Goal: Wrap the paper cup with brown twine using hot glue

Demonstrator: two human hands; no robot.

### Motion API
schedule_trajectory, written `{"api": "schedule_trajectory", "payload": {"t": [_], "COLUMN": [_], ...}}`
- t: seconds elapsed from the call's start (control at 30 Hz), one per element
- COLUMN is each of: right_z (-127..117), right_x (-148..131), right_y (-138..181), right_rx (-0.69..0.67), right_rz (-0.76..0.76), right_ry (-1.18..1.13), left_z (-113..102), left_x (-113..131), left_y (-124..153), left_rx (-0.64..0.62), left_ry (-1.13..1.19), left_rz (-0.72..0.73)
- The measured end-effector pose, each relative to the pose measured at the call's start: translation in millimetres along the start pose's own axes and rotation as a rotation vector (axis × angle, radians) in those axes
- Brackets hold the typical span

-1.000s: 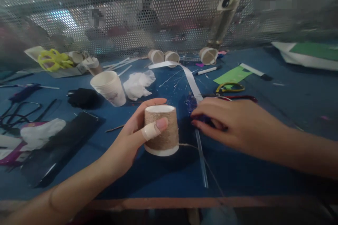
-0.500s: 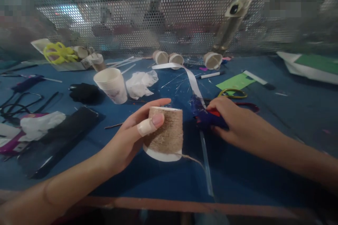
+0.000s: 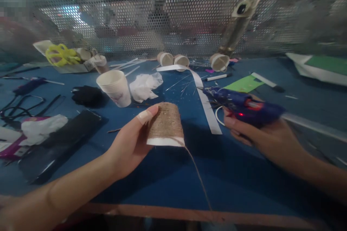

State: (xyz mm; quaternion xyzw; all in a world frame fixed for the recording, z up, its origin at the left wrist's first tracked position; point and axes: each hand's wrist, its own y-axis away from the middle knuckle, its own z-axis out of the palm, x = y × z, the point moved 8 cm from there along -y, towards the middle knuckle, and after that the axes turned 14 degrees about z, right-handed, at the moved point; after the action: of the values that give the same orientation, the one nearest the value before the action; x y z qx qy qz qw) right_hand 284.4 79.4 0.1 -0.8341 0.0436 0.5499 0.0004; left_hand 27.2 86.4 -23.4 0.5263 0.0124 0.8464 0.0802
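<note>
My left hand is closed around a paper cup wound with brown twine; a white band shows bare along its lower rim. A loose end of twine trails from that rim down over the table's front edge. On the right, my right hand grips a dark blue glue gun with a small red light lit. Its nozzle points left, above a white paper strip, and a clear glue stick sticks out behind it. The fingers behind the gun are partly hidden.
Stacked paper cups stand beside crumpled white plastic. Several twine-wrapped cups lie at the back, one of them below the perforated metal screen. Yellow scissors and a second glue gun are at left. Green paper lies at right.
My right hand has lifted the glue gun off the table and turned it, nozzle leftward. The cup in my left hand has tilted and risen slightly. The white strip's near end is now uncovered.
</note>
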Motion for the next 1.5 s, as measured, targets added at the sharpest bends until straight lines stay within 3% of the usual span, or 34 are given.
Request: {"api": "schedule_trajectory", "payload": {"t": [0.13,0.23,0.37,0.57,0.87,1.33,1.5], "right_z": [17.8,21.0,21.5,26.5,28.5,28.7,26.8], "right_x": [6.9,18.5,17.5,-8.3,-4.2,-14.4,-15.4], "right_y": [9.5,19.6,28.8,25.7,28.3,42.2,45.2], "right_rx": [-0.263,-0.321,-0.31,-0.339,-0.361,-0.34,-0.283], "right_rz": [0.001,0.069,0.084,-0.171,-0.254,-0.411,-0.479], "right_ry": [-0.011,0.002,-0.008,0.138,0.32,0.331,0.375], "left_z": [2.2,0.4,-2.6,-2.8,-0.7,-3.5,-3.8], "left_x": [0.1,-2.3,-4.4,-3.8,-1.4,-8.8,-4.9], "left_y": [-0.5,-0.4,0.0,1.5,3.6,7.5,6.2], "left_rx": [-0.03,-0.067,-0.12,-0.132,-0.122,-0.131,-0.118], "left_ry": [-0.029,-0.035,-0.065,-0.072,-0.083,-0.244,-0.243], "left_rz": [0.001,0.022,0.051,0.04,0.054,0.016,0.07]}}
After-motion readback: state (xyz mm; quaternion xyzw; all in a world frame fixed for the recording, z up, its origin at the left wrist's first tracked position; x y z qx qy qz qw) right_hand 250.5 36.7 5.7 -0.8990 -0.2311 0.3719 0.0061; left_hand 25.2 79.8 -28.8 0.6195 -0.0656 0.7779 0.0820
